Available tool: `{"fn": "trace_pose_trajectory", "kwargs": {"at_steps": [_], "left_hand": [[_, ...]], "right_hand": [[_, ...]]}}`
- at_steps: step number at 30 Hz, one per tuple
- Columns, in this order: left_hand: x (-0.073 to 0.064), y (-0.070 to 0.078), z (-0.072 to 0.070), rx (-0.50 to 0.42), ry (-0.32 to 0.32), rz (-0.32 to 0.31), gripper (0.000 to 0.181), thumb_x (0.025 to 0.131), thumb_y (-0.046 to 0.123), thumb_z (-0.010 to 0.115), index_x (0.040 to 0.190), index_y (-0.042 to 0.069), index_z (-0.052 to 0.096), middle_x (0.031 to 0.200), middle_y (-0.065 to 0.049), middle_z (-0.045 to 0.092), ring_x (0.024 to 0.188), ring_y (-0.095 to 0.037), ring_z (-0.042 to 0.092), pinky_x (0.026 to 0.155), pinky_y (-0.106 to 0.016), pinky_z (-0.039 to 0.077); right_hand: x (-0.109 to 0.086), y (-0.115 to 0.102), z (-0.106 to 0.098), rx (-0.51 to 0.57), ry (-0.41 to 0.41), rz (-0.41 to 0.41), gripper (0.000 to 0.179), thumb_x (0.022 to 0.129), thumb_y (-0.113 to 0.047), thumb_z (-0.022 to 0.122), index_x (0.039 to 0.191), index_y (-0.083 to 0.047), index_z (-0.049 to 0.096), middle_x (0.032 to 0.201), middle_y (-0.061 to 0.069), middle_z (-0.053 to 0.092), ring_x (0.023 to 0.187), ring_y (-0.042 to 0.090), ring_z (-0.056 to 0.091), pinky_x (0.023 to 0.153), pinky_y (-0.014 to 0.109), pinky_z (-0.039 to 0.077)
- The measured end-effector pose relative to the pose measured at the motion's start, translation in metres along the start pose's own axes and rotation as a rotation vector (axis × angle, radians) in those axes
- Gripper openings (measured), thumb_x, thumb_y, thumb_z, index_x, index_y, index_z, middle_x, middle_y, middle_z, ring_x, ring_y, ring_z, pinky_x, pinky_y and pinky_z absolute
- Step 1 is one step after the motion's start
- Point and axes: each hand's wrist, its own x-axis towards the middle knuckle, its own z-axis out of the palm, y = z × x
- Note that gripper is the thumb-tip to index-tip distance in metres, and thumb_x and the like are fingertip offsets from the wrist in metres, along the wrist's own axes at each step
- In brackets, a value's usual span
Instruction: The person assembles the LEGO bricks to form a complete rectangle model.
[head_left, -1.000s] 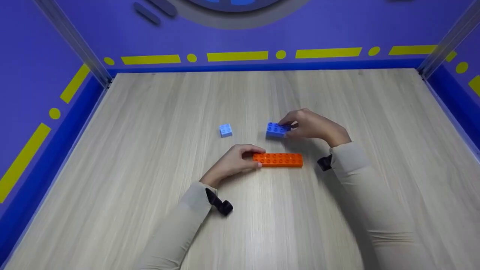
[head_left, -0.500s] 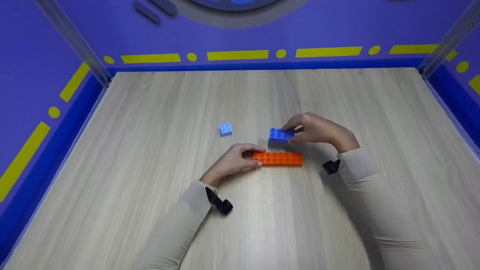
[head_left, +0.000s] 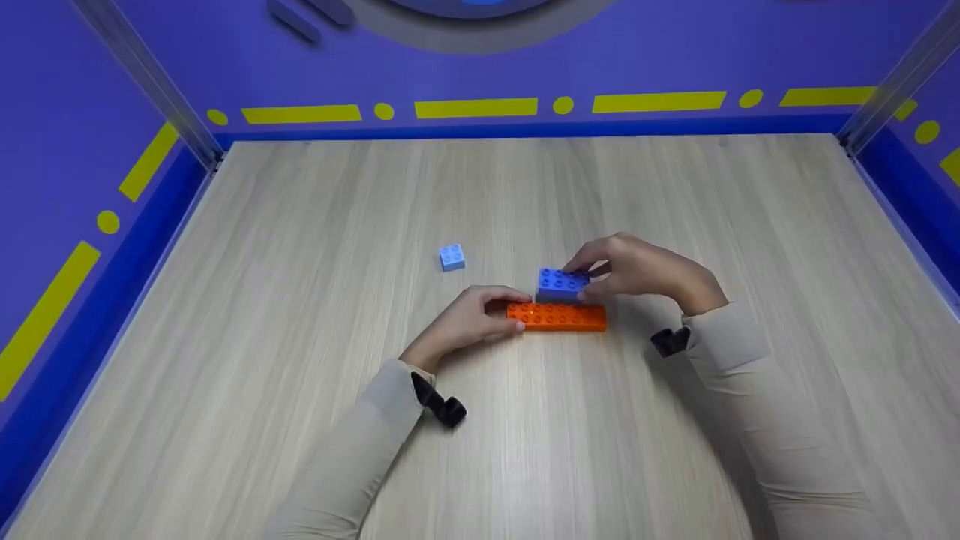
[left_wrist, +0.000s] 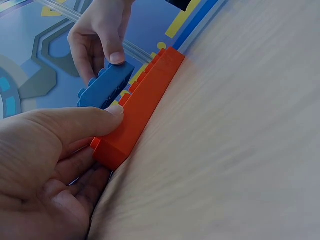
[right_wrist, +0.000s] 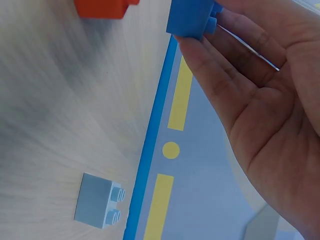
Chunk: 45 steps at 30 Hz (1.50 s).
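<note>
A long orange toy brick [head_left: 562, 318] lies flat on the table, studs up. My left hand [head_left: 480, 319] grips its left end, thumb on the near side and fingers on the far side. In my right hand [head_left: 637, 270] a blue toy brick [head_left: 559, 285] is pinched at its right end, studs up. The left wrist view shows the blue brick [left_wrist: 107, 85] held just above the orange brick's studs, with a gap between them. A small light blue brick [head_left: 451, 257] with two-by-two studs sits on the table, farther back and left of both hands.
The wood-grain table [head_left: 337, 225] is bounded at the back by a blue-purple panel [head_left: 480, 75] with yellow marks. Similar panels stand along the left and right sides. Black wrist cameras [head_left: 442, 405] are strapped over both sleeves.
My right hand has brought the blue brick toward me, from behind the orange brick to over its far edge. My left hand and the orange brick have stayed put.
</note>
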Motion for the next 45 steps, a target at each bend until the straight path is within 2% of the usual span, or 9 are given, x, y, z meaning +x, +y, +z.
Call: {"fn": "trace_pose_trajectory", "kwargs": {"at_steps": [10,16,17,23,24,31,45], "left_hand": [[0.0,0.0,0.0,0.014,0.001,-0.004,0.042,0.082,0.017,0.074,0.122,0.016,0.066,0.128,-0.001,0.063,0.127,-0.017,0.05,0.113,-0.036,0.031],[0.0,0.001,0.0,0.018,0.003,0.001,0.041,0.082,0.017,0.074,0.122,0.015,0.067,0.128,-0.002,0.063,0.126,-0.017,0.05,0.113,-0.035,0.032],[-0.003,0.006,0.0,0.013,0.001,-0.003,0.041,0.082,0.016,0.073,0.123,0.013,0.066,0.128,-0.004,0.063,0.127,-0.019,0.05,0.113,-0.036,0.032],[-0.002,0.006,0.001,-0.005,-0.011,-0.017,0.045,0.083,0.013,0.074,0.126,0.01,0.063,0.133,-0.009,0.06,0.13,-0.023,0.047,0.115,-0.039,0.03],[0.001,0.001,0.001,-0.002,-0.01,-0.013,0.045,0.082,0.014,0.074,0.126,0.011,0.064,0.133,-0.008,0.06,0.13,-0.022,0.047,0.115,-0.039,0.03],[0.0,0.0,0.0,-0.001,-0.005,0.008,0.043,0.082,0.017,0.074,0.124,0.014,0.065,0.13,-0.005,0.062,0.128,-0.02,0.049,0.114,-0.038,0.031],[0.001,-0.001,0.0,0.002,-0.004,0.0,0.043,0.082,0.016,0.074,0.123,0.014,0.066,0.129,-0.002,0.062,0.128,-0.018,0.049,0.114,-0.036,0.031]], "right_hand": [[-0.003,-0.004,0.006,0.005,-0.026,-0.024,0.035,0.082,-0.01,0.074,0.117,-0.006,0.069,0.117,0.011,0.068,0.109,0.026,0.065,0.09,0.039,0.054],[-0.004,-0.005,0.009,0.011,-0.04,-0.025,0.035,0.082,-0.009,0.073,0.117,-0.006,0.069,0.117,0.011,0.068,0.109,0.027,0.065,0.09,0.041,0.054],[-0.004,-0.005,0.009,0.008,-0.042,-0.026,0.035,0.082,-0.009,0.073,0.117,-0.006,0.069,0.117,0.011,0.068,0.108,0.027,0.065,0.09,0.041,0.054],[-0.004,-0.005,0.011,0.002,-0.05,-0.005,0.036,0.084,-0.012,0.073,0.119,-0.008,0.068,0.119,0.011,0.067,0.109,0.028,0.065,0.092,0.043,0.053],[-0.004,-0.005,0.012,0.001,-0.051,-0.002,0.036,0.084,-0.012,0.073,0.119,-0.008,0.068,0.119,0.011,0.067,0.109,0.028,0.065,0.092,0.043,0.053],[-0.004,-0.007,0.013,-0.018,-0.058,-0.008,0.036,0.084,-0.013,0.073,0.119,-0.008,0.068,0.119,0.01,0.067,0.109,0.027,0.065,0.091,0.043,0.053],[-0.005,-0.006,0.017,-0.022,-0.062,-0.036,0.036,0.083,-0.013,0.073,0.119,-0.007,0.068,0.117,0.009,0.068,0.108,0.026,0.065,0.089,0.041,0.055]]}}
